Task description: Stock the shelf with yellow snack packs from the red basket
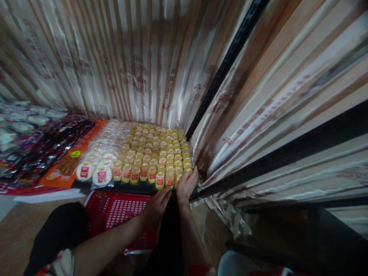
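Note:
Rows of small yellow snack packets (149,153) with red and orange labels cover the right end of a dark shelf (129,187). My right hand (186,186) lies against the front right corner of these rows, fingers stretched along the last packets. To its left, my left hand (156,207) reaches up to the shelf's front edge, its fingertips at the base of a front packet (170,179). The fingers of the left hand are extended and close together. Neither hand shows a packet clearly gripped in it.
Round white packets (102,175), an orange bag (59,174) and dark shiny packages (34,161) lie farther left. Under the shelf front stands a red basket (125,209). A black post (221,76) and a black rail (276,151) border the right corner, with pleated sheeting (138,57) behind.

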A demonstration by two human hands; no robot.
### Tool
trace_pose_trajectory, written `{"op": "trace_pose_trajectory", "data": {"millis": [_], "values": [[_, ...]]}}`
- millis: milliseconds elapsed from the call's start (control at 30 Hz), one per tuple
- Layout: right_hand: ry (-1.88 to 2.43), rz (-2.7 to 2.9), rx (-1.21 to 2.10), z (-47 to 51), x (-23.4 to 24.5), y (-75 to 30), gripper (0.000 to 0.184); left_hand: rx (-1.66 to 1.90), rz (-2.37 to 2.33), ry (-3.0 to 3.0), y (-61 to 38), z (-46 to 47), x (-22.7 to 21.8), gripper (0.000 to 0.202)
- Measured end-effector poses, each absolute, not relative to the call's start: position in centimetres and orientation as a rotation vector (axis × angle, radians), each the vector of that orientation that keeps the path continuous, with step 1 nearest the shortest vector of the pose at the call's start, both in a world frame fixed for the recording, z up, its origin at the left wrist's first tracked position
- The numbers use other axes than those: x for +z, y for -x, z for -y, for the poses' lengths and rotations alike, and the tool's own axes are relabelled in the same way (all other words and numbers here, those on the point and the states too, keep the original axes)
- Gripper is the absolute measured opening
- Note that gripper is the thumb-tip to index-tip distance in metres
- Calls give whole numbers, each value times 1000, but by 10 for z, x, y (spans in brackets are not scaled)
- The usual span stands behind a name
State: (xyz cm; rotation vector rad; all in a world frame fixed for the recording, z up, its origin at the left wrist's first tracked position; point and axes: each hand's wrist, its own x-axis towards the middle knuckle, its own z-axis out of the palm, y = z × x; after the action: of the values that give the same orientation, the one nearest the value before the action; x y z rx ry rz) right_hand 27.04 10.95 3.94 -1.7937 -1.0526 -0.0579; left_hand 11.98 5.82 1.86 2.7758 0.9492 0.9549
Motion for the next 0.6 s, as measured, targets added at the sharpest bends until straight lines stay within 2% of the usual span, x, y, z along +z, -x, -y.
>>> {"op": "trace_pose_trajectory", "data": {"millis": [367,600], "values": [[1741,1043,-70,-78,32,-265,60,885,-1178,-2680,-97,-40,18,38],[1689,1188,-153,-45,30,-237,55,990,-1244,-2685,-93,-38,19,38]]}}
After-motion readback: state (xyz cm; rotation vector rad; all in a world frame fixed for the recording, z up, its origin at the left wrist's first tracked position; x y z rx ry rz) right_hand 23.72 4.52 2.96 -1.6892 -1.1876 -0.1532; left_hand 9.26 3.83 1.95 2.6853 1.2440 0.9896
